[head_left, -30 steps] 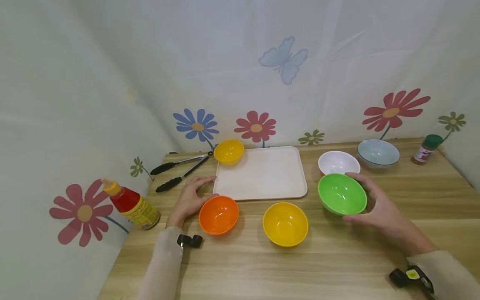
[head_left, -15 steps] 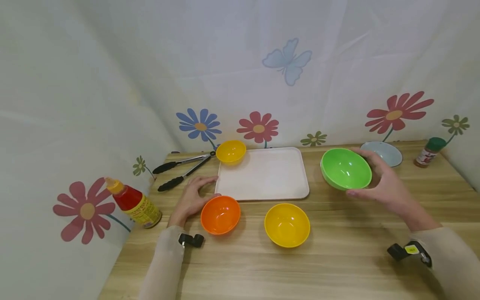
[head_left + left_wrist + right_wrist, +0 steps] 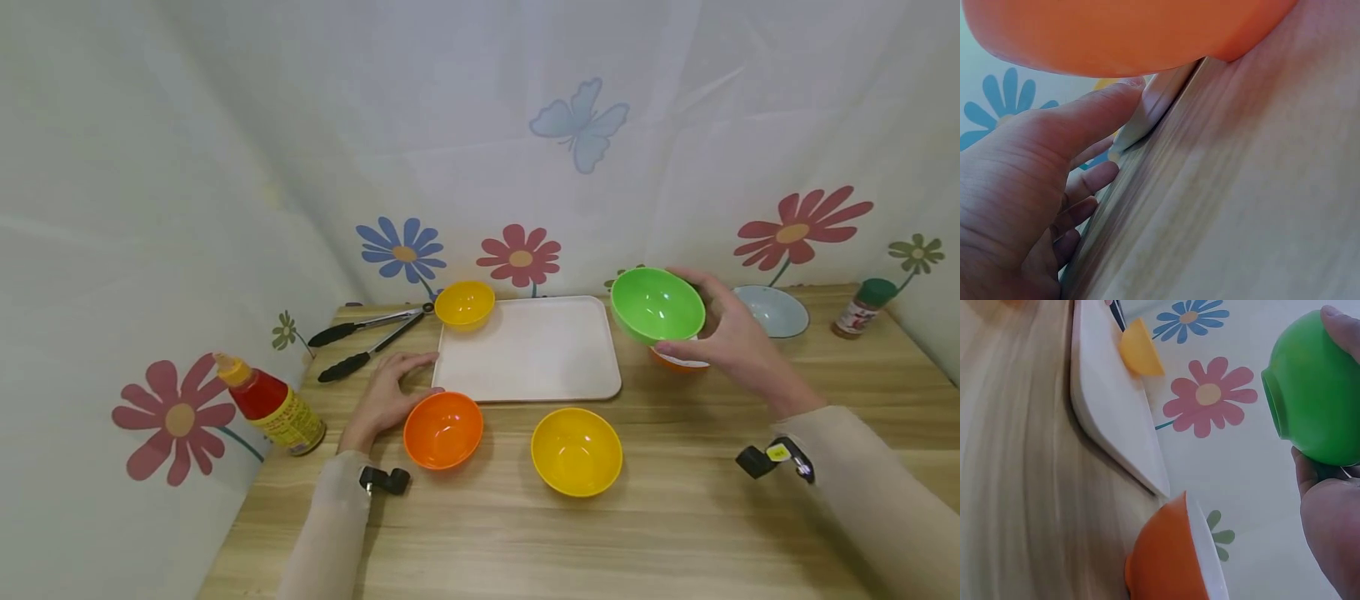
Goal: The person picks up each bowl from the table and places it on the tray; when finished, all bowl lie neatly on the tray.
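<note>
My right hand (image 3: 731,333) grips a green bowl (image 3: 656,305) by its rim and side, holding it in the air right of the white tray (image 3: 536,358). Partly hidden beneath it is a bowl, white inside and orange outside (image 3: 1169,556), standing on the table. My left hand (image 3: 382,400) rests by the tray's left edge, fingers loosely bent, with its thumb close to an orange bowl (image 3: 443,431); whether they touch I cannot tell. To the right of that bowl stands a deep yellow bowl (image 3: 576,452). Another yellow bowl (image 3: 465,305) sits on the tray's back left corner.
Black-handled tongs (image 3: 371,337) lie open left of the tray. A red sauce bottle (image 3: 272,406) with a yellow cap stands at the left. A pale blue bowl (image 3: 780,312) and a green-capped spice jar (image 3: 862,309) are at the back right. A printed curtain (image 3: 465,125) borders the table.
My right hand has carried the green bowl up and back, then left toward the tray. The view has shifted slightly. My left hand has stayed in place.
</note>
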{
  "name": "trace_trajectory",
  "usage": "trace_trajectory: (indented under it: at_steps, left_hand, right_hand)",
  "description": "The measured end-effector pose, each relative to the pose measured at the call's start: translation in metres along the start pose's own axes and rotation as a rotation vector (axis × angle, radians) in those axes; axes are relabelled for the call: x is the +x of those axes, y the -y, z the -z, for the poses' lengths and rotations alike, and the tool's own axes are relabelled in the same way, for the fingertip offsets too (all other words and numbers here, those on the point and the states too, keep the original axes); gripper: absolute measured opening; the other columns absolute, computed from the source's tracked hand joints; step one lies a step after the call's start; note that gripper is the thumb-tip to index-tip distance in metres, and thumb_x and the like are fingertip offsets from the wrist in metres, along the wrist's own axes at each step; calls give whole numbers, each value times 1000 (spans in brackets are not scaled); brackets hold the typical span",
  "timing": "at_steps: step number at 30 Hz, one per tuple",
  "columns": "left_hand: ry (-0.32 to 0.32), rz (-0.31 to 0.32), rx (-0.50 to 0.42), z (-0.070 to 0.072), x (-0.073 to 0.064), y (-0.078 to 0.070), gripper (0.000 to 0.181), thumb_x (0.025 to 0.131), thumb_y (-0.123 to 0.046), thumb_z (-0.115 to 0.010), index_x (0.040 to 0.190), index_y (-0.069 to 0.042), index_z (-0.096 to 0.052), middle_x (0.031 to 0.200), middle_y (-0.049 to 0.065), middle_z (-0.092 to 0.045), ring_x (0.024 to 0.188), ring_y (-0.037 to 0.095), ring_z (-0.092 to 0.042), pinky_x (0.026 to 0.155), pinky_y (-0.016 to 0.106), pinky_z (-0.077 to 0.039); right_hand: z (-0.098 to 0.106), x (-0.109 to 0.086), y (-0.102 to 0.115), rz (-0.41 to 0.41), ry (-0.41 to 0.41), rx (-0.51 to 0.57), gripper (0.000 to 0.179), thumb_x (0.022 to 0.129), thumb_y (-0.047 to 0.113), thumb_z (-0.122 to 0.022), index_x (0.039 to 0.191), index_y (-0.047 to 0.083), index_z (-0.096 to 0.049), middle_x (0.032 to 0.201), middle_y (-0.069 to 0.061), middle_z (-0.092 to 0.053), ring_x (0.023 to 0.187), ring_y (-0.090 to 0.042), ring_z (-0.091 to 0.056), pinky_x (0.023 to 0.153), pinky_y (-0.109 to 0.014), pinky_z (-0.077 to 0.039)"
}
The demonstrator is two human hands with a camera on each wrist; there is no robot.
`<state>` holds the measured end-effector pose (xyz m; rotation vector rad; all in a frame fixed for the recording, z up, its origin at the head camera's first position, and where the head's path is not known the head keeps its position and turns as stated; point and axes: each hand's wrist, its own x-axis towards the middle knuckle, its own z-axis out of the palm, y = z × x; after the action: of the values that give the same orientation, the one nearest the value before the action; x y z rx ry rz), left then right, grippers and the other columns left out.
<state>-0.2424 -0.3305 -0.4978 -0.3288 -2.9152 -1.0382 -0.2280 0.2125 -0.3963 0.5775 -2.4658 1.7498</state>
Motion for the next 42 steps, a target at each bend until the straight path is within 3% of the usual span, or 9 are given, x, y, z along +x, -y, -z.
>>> trace_trajectory:
  at_steps: [9,20,24,29,42]
  left_hand:
    - [-4,21,13,2,-2,0,67,94,-40,-91,156,-34,-66,157,7,-61,150,37,-45,127,72,-32]
    - [-10,10,6,2,-1,-1,65,94,-39,-91,154,-34,-68,155,5,-62,150,36,-46,127,72,-32]
    - [-6,7,-9,1,-1,-1,65,94,-39,-92,154,-33,-68,155,5,-63,149,36,-46,127,72,-32]
    - [-1,18,-13,1,-1,-1,66,94,-41,-91,155,-35,-67,157,5,-61,151,36,-45,127,75,-31]
    - [2,14,-9,1,-1,-1,66,94,-40,-91,155,-36,-67,156,4,-62,151,35,-45,127,73,-32]
  right_hand:
    - [-24,46,6,1,44,63,101,88,5,-94,170,17,-35,163,-3,-45,138,-18,-48,109,-12,-48]
    - [-53,87,6,12,72,105,102,88,12,-97,169,13,-35,164,-4,-46,142,-24,-51,111,-14,-48]
    - [-64,98,5,11,71,110,103,87,15,-98,169,13,-36,163,-4,-47,142,-26,-53,120,-29,-49]
    - [-77,107,3,8,76,121,103,86,18,-99,168,13,-36,163,-5,-47,144,-27,-51,129,-50,-42]
    - [-103,130,-6,17,122,137,105,84,22,-101,166,11,-36,164,-8,-45,145,-31,-52,128,-52,-43]
